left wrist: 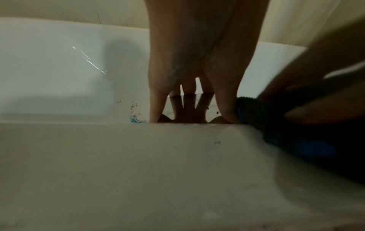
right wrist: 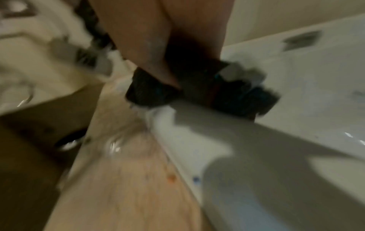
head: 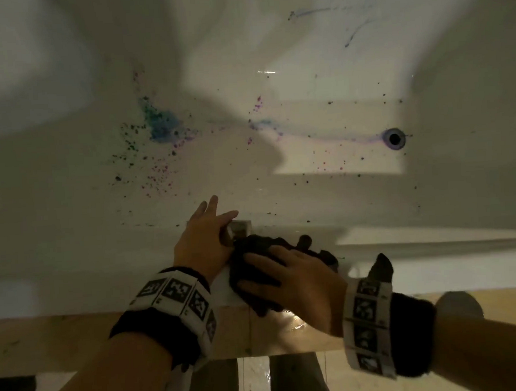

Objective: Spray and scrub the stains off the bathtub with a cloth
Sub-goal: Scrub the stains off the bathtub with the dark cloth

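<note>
Judging by the tub (head: 72, 237), the scrubbing has hardly begun. Its floor carries a blue-green blotch (head: 162, 125), purple and dark specks (head: 155, 171) scattered around it, a faint purple trail running to the drain (head: 394, 138), and blue streaks (head: 352, 35) on the far wall. None of these looks wiped or smeared thin, so nearly all the stains are left to do.

Both hands are at the near rim (head: 435, 245), not down in the basin. The right hand (head: 295, 280) lies over a dark cloth (head: 263, 246) bunched on the rim, its fingers (head: 257, 258) lying fairly straight and slightly apart on top of the fabric; whether the thumb hooks under the cloth I cannot tell. The left hand (head: 205, 238) is just beside it, fingers (head: 212, 202) extended and spread towards the basin, with the thumb against a small clear object (head: 239, 226) on the rim's inner edge. The left wrist view shows those fingers through something transparent, but what it is stays unclear, and I cannot tell if it is being held or only touched.

No spray bottle is plainly visible, so I cannot say whether any spraying is done. Some wet shine shows on the wooden ledge (head: 291, 320) below the cloth. What remains, then: wetting the stains, then carrying the cloth into the tub and working across the blotch, specks, trail and wall streaks.
</note>
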`<state>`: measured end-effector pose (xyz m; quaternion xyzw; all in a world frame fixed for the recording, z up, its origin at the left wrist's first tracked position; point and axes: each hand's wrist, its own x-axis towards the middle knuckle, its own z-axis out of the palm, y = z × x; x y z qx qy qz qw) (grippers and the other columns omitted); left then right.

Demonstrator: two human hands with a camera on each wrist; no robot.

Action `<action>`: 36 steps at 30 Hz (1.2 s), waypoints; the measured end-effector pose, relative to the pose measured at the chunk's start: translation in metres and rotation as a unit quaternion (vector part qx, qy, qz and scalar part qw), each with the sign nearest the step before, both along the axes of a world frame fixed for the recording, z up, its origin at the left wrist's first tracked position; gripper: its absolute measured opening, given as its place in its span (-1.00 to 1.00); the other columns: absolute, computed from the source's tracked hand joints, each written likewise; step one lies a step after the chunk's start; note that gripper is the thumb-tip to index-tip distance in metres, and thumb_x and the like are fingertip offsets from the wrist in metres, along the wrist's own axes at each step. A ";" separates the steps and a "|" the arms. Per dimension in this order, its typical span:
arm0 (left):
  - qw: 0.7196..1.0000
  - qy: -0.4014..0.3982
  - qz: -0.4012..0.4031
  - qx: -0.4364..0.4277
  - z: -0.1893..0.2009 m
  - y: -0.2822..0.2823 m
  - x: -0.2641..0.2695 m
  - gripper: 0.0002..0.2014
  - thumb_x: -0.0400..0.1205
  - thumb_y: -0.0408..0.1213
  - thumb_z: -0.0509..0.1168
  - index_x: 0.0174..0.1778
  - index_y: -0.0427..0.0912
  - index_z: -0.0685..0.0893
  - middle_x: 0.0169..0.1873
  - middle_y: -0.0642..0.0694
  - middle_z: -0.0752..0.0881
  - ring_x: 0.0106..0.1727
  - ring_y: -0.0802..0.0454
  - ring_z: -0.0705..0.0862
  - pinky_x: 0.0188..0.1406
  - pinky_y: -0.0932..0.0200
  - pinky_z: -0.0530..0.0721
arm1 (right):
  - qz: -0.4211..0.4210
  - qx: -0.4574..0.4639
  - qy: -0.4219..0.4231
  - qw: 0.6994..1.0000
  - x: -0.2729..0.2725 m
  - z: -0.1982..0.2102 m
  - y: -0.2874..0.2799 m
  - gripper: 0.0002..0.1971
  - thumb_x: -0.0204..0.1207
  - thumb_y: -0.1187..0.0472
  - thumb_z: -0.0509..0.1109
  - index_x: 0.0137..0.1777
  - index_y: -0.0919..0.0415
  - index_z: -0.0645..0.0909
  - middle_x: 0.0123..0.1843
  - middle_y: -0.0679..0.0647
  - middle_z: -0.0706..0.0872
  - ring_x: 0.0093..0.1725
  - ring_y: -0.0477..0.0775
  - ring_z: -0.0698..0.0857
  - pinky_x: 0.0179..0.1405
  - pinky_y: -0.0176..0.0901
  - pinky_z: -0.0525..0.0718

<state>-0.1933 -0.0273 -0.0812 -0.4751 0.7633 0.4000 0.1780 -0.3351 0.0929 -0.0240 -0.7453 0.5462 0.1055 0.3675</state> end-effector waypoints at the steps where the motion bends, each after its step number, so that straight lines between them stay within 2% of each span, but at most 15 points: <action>1: 1.000 0.000 -0.003 0.001 0.000 0.000 0.000 -0.42 0.59 -0.18 0.32 0.54 0.11 0.33 0.65 -0.03 0.00 0.65 -0.02 -0.04 0.61 0.01 0.07 | 0.026 -0.014 0.006 1.000 0.003 -0.008 0.004 -0.24 0.07 0.10 0.66 0.35 -0.05 0.54 0.33 0.09 0.63 0.18 0.27 0.68 -0.06 0.09 0.77; 5: 1.000 -0.016 -0.012 0.013 0.001 -0.001 0.002 -0.28 0.48 -0.19 0.46 0.55 0.11 0.31 0.65 0.00 -0.03 0.65 0.00 -0.06 0.58 0.03 0.09 | 0.035 -0.037 0.012 0.999 -0.019 -0.016 0.026 -0.04 -0.17 0.07 0.71 0.31 -0.10 0.37 0.30 -0.02 0.62 0.10 0.16 0.73 -0.07 -0.03 0.75; 8: 1.000 -0.016 -0.006 0.009 0.001 0.000 0.001 -0.29 0.49 -0.21 0.45 0.55 0.11 0.31 0.65 0.02 -0.03 0.65 0.02 -0.07 0.58 0.03 0.10 | 0.050 -0.020 0.052 0.997 -0.045 -0.015 0.039 0.06 -0.35 0.10 0.76 0.27 -0.12 0.37 0.27 -0.04 0.54 0.03 0.12 0.76 -0.16 -0.12 0.75; 11: 1.000 -0.010 -0.008 0.010 0.002 0.000 0.001 -0.31 0.52 -0.23 0.42 0.55 0.11 0.30 0.65 0.02 -0.03 0.65 0.02 -0.08 0.58 0.02 0.10 | 0.006 0.006 0.074 0.997 -0.066 -0.012 0.047 0.09 -0.45 0.18 0.75 0.25 -0.11 0.43 0.17 -0.01 0.69 -0.03 0.11 0.78 -0.28 -0.19 0.76; 13: 1.000 -0.005 -0.007 0.016 0.002 -0.001 0.002 -0.31 0.51 -0.20 0.43 0.55 0.10 0.31 0.65 0.02 -0.04 0.65 0.02 -0.08 0.58 0.00 0.09 | -0.037 0.001 0.076 0.996 -0.070 -0.009 0.041 0.00 -0.25 0.32 0.76 0.30 -0.10 0.50 0.22 0.03 0.70 0.08 0.13 0.75 -0.12 -0.15 0.77; 15: 1.000 -0.007 -0.014 0.022 0.005 0.001 0.002 -0.30 0.50 -0.17 0.44 0.55 0.09 0.30 0.65 0.03 -0.06 0.65 0.04 -0.10 0.59 -0.03 0.08 | -0.112 0.051 0.051 0.991 -0.074 -0.001 0.029 -0.29 0.25 0.43 0.57 0.38 -0.07 0.52 0.41 0.02 0.56 0.34 0.10 0.59 0.28 -0.20 0.56; 16: 1.000 -0.009 -0.016 0.026 0.007 0.001 0.002 -0.29 0.50 -0.15 0.44 0.55 0.09 0.30 0.65 0.04 -0.07 0.65 0.05 -0.11 0.59 -0.04 0.08 | -0.152 0.065 0.042 0.985 -0.076 0.004 0.020 -0.43 0.43 0.42 0.43 0.39 -0.06 0.52 0.45 0.00 0.50 0.40 0.04 0.51 0.36 -0.31 0.43; 18: 0.999 -0.012 -0.018 0.032 0.010 0.000 0.001 -0.28 0.50 -0.13 0.44 0.56 0.09 0.29 0.65 0.05 -0.09 0.65 0.06 -0.12 0.58 -0.08 0.13 | -0.244 0.098 0.016 0.965 -0.084 0.010 -0.002 -0.62 0.55 0.29 0.34 0.36 0.03 0.56 0.38 0.01 0.56 0.34 0.02 0.55 0.33 -0.42 0.38; 20: 0.999 -0.008 -0.017 0.036 0.011 0.000 0.002 -0.28 0.48 -0.14 0.45 0.55 0.09 0.30 0.65 0.06 -0.08 0.65 0.06 -0.12 0.58 -0.10 0.18 | -0.322 0.068 -0.001 0.944 -0.091 0.012 -0.026 -0.65 0.56 0.21 0.33 0.35 0.11 0.57 0.28 0.11 0.63 0.20 0.11 0.63 0.29 -0.36 0.47; 23: 0.998 -0.016 -0.049 0.028 0.011 -0.001 0.003 -0.31 0.54 -0.12 0.40 0.57 0.08 0.25 0.64 0.04 -0.01 0.65 0.05 -0.08 0.58 -0.05 0.14 | -0.256 -0.018 0.037 0.966 -0.092 0.000 -0.055 -0.53 0.54 0.42 0.31 0.44 0.15 0.47 0.36 0.23 0.53 0.23 0.20 0.59 0.21 -0.46 0.40; 26: 0.996 -0.027 -0.073 0.043 0.014 -0.013 0.002 -0.52 0.67 -0.05 0.19 0.54 0.06 0.34 0.55 -0.02 0.32 0.58 0.01 0.22 0.53 0.05 0.21 | -0.134 0.028 0.055 0.989 -0.073 -0.015 -0.066 -0.40 0.52 0.44 0.29 0.55 0.07 0.32 0.53 0.22 0.34 0.45 0.29 0.40 0.45 -0.07 0.34; 28: 0.992 -0.032 -0.086 0.085 0.018 -0.030 -0.001 -0.61 0.72 -0.02 0.06 0.44 0.00 0.50 0.42 -0.05 0.52 0.42 -0.02 0.46 0.40 0.11 0.36 | -0.077 0.097 0.050 0.991 -0.060 -0.023 -0.056 -0.41 0.59 0.27 0.27 0.59 -0.02 0.21 0.62 0.11 0.19 0.53 0.20 0.31 0.52 -0.06 0.27; 31: 0.985 -0.024 -0.051 0.160 0.021 -0.059 -0.001 -0.62 0.74 -0.11 0.03 0.35 -0.13 0.60 0.31 -0.10 0.63 0.30 -0.02 0.57 0.36 0.13 0.46 | 0.036 0.178 0.049 0.982 -0.058 -0.029 -0.043 -0.46 0.67 0.03 0.11 0.62 -0.14 0.04 0.67 -0.09 -0.06 0.60 0.07 0.15 0.60 -0.03 0.16; 34: 0.982 -0.016 0.003 0.187 0.019 -0.079 0.005 -0.65 0.74 -0.18 0.04 0.36 -0.16 0.58 0.24 -0.11 0.68 0.23 0.00 0.64 0.28 0.18 0.53 | 0.050 0.152 0.004 0.987 -0.078 -0.032 -0.054 -0.52 0.69 0.14 0.09 0.57 -0.20 0.17 0.65 -0.21 0.02 0.59 -0.03 0.18 0.57 -0.18 0.08; 36: 0.981 -0.040 -0.006 0.190 0.015 -0.089 0.008 -0.65 0.74 -0.18 0.05 0.39 -0.12 0.55 0.25 -0.09 0.66 0.22 0.00 0.64 0.25 0.19 0.51 | 0.088 0.155 -0.004 0.984 -0.081 -0.041 -0.063 -0.50 0.67 0.20 0.15 0.56 -0.20 0.23 0.65 -0.16 0.02 0.60 0.00 0.16 0.56 -0.22 0.09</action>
